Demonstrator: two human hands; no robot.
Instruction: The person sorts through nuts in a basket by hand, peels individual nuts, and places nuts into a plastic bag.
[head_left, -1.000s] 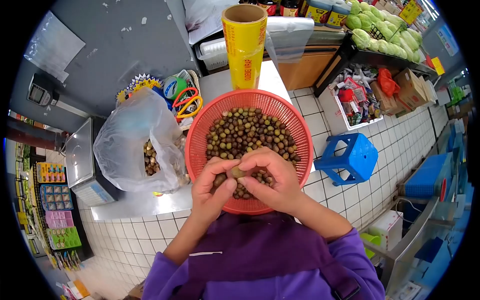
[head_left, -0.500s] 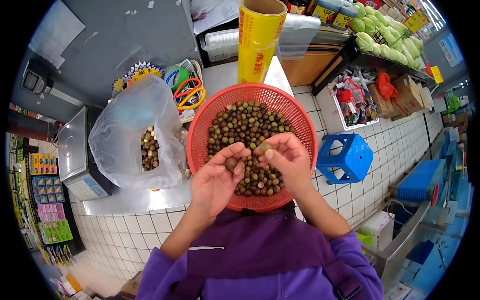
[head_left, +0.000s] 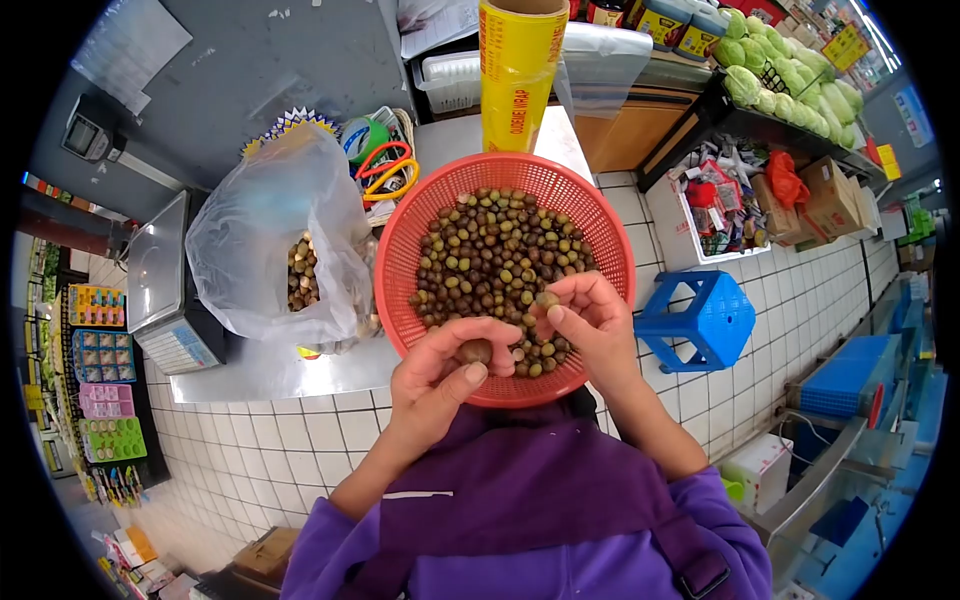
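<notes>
A red plastic colander basket point(head_left: 402, 235) in front of me holds many small round brown-green fruits point(head_left: 480, 255). My left hand point(head_left: 445, 375) is over its near left side, thumb and curled fingers around a brown fruit point(head_left: 475, 351). To the right, my right hand point(head_left: 590, 325) pinches a smaller greenish-brown fruit point(head_left: 547, 299) between thumb and fingers. Both hands are above the loose fruits, a little apart. Left of the basket, a translucent plastic bag point(head_left: 250, 240) stands open with similar round pieces point(head_left: 301, 272) inside, some paler.
Behind the basket stands a yellow roll of plastic wrap point(head_left: 518, 90). Orange-handled scissors point(head_left: 392, 178) lie in a small basket at the back left. A metal scale point(head_left: 160, 265) is beyond the bag. On the tiled floor to the right is a blue stool point(head_left: 715, 320).
My left hand has lowered, its thumb now against the brown fruit. My right hand has shifted slightly right, still pinching its fruit. The whole view has moved a little.
</notes>
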